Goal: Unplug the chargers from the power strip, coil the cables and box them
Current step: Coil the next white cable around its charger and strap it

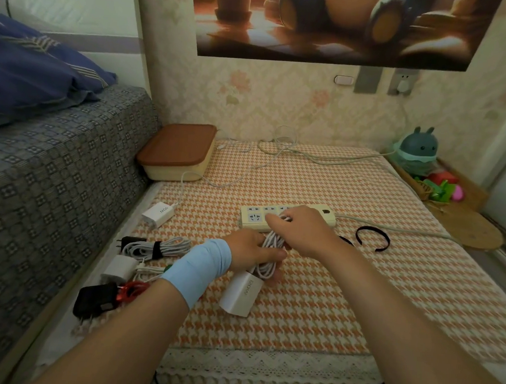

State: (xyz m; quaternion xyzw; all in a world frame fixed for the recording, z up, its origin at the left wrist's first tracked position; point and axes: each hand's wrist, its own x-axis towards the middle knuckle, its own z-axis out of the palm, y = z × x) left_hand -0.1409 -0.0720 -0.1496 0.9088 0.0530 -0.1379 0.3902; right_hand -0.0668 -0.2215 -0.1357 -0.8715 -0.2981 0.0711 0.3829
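Already three chargers lie bundled along the near left edge of the houndstooth cloth (311,323). They are a black charger (95,300) with a red cable (130,291), a small white charger (118,269), and beyond it a black plug (128,241) whose grey cable (168,245) is cinched by a dark strap.

Just right of them, toward the middle, the 120W charger (242,292) rests on the cloth, its long axis pointing away from the person. Its white cable (271,248) rises from it in a long coil running the same near-to-far way. The left hand (250,250) is wrapped round the coil's near half. The right hand (300,229) is curled over the far end, pinching the loops there. So both hands are close together, clamped on one bundle.

This coil looks nearly finished and lacks a tie. A loose black strap (372,239) lies just right of the right wrist, so that hand is the nearer one for fetching it while the left keeps the loops.

Behind the hands sits the power strip (256,214), lying left to right. Its visible sockets are empty, though the right hand hides some. At the left edge a 90W charger (158,213) lies unplugged with its cable (232,172) uncoiled. At the far left corner is the box (177,151), lid on, nearer the left hand.
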